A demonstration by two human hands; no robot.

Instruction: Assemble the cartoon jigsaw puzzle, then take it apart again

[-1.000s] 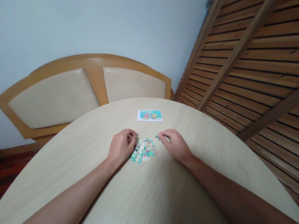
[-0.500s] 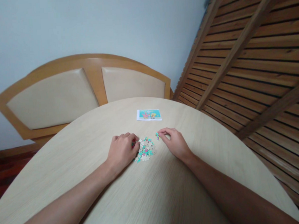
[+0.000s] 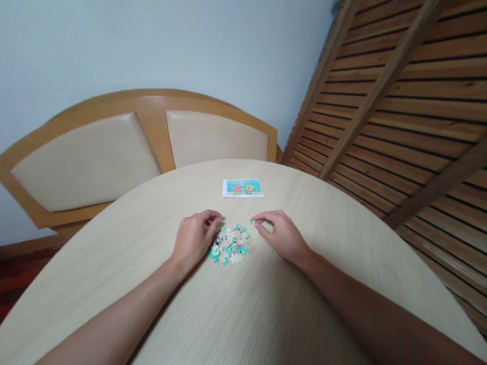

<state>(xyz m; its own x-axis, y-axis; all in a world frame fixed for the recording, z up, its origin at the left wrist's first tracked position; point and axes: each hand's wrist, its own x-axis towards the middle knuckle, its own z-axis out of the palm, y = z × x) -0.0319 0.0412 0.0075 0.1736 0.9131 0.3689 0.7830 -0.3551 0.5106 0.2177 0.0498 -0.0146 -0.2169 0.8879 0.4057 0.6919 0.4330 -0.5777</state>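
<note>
A loose heap of small jigsaw puzzle pieces [image 3: 233,247], turquoise, white and pink, lies on the table in front of me. At its upper left edge is my left hand [image 3: 195,234], its fingers curled and the thumb close to the index finger; what they hold, if anything, is too small to make out. To the right of the heap, my right hand [image 3: 282,234] pinches a small turquoise and yellow puzzle piece [image 3: 252,221] between thumb and fingertips. Beyond both hands a picture sheet [image 3: 243,188] lies flat, showing a pink and a yellow cartoon figure on turquoise.
The round, light wood table [image 3: 243,329] carries all of this. Behind its far edge stands a wooden bench back [image 3: 153,127] with cream padded panels, against a pale wall [image 3: 158,40]. A slatted wooden screen [image 3: 407,114] rises at the right.
My left hand has drawn back and up to the left, uncovering more of the heap. My right hand has shifted slightly left with the pinched piece.
</note>
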